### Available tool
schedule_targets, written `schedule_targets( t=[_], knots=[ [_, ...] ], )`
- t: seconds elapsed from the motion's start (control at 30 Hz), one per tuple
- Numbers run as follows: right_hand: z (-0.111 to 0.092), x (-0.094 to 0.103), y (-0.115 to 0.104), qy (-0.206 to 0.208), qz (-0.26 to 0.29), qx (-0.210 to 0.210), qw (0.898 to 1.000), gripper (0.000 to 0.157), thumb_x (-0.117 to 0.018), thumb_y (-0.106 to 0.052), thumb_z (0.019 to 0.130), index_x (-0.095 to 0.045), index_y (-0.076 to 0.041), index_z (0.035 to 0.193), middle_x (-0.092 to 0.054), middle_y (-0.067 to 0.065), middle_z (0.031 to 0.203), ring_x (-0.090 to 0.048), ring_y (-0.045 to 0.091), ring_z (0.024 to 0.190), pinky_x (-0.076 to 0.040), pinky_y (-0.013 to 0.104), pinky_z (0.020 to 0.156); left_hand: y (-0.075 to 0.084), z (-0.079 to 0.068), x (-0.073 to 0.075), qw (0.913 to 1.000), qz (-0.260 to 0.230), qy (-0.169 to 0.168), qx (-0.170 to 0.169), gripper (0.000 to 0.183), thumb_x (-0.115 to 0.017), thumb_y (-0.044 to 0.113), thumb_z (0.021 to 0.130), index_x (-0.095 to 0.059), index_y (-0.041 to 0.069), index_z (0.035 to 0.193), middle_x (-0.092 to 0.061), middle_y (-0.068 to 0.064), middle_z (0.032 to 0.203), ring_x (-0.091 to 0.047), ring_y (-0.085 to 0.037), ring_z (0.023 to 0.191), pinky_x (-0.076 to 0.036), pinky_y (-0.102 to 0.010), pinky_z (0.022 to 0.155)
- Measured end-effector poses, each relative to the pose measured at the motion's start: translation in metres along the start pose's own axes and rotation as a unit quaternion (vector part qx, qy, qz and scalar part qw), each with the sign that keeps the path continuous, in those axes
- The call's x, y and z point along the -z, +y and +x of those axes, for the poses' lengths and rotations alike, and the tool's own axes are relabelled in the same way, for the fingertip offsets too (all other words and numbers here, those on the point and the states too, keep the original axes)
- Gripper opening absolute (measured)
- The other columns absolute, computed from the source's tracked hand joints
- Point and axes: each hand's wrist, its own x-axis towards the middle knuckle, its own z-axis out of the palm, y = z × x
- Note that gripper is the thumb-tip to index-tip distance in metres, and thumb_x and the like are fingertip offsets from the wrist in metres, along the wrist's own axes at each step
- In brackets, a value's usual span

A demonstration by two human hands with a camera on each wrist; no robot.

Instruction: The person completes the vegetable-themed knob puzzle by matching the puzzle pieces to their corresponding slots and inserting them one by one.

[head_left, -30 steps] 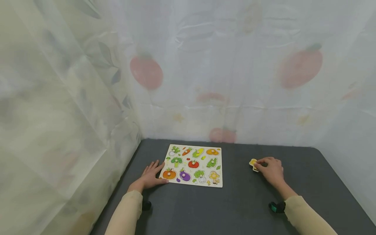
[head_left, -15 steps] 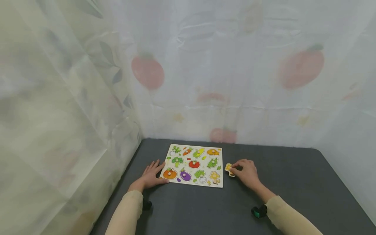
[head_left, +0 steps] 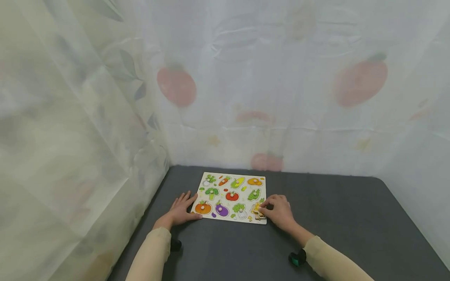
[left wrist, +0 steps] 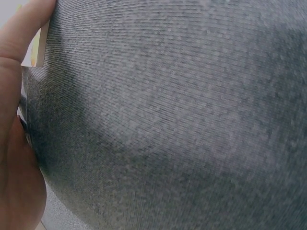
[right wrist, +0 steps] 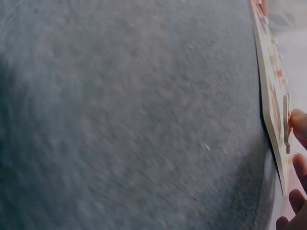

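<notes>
A white vegetable puzzle board [head_left: 218, 197] lies on the dark table, with knobbed pieces such as a tomato [head_left: 232, 196], an eggplant [head_left: 222, 210] and a pumpkin [head_left: 203, 208] in it. My left hand [head_left: 181, 210] rests with straight, spread fingers at the board's left edge. In my right hand [head_left: 279, 210], thumb and fingertips pinch a yellow mushroom puzzle piece [head_left: 261, 212] over the board's lower right corner, where a printed mushroom shows partly beneath it. In the right wrist view the piece [right wrist: 287, 120] stands close above the board's face [right wrist: 267, 96].
A dark grey cloth-covered table [head_left: 228, 249] spreads around the board. Translucent printed curtains [head_left: 225, 97] hang behind and along the left side [head_left: 70, 156]. Black bands with small devices [head_left: 298, 257] sit at both wrists.
My right hand has carried the mushroom piece leftward from the right part of the table to the board's lower right corner. The left hand and the board have stayed in place.
</notes>
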Motion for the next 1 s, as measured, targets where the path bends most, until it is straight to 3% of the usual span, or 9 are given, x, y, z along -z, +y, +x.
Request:
schedule_targets(
  t=[0.6, 1.0],
  knots=[
    [-0.003, -0.013, -0.004, 0.006, -0.019, 0.005, 1.0, 0.007, -0.084, -0.034, 0.086, -0.078, -0.032, 0.086, -0.065, -0.004, 0.111, -0.045, 0.03, 0.124, -0.035, 0.056, 0.102, -0.004, 0.004, -0.004, 1.0, -0.003, 0.007, -0.001, 0.108, -0.074, 0.07, 0.081, -0.028, 0.017, 0.164, -0.012, -0.02, 0.169, -0.002, -0.044, 0.155, 0.002, -0.062, 0.121],
    [-0.002, -0.015, -0.008, 0.008, -0.03, 0.005, 0.999, 0.008, -0.084, -0.034, 0.086, -0.077, -0.03, 0.085, -0.065, -0.003, 0.111, -0.045, 0.03, 0.124, -0.035, 0.056, 0.103, 0.007, -0.004, 0.003, 1.0, 0.003, 0.003, -0.003, 0.11, -0.07, 0.073, 0.081, -0.028, 0.013, 0.164, -0.012, -0.024, 0.168, -0.003, -0.046, 0.154, 0.001, -0.062, 0.122]
  ],
)
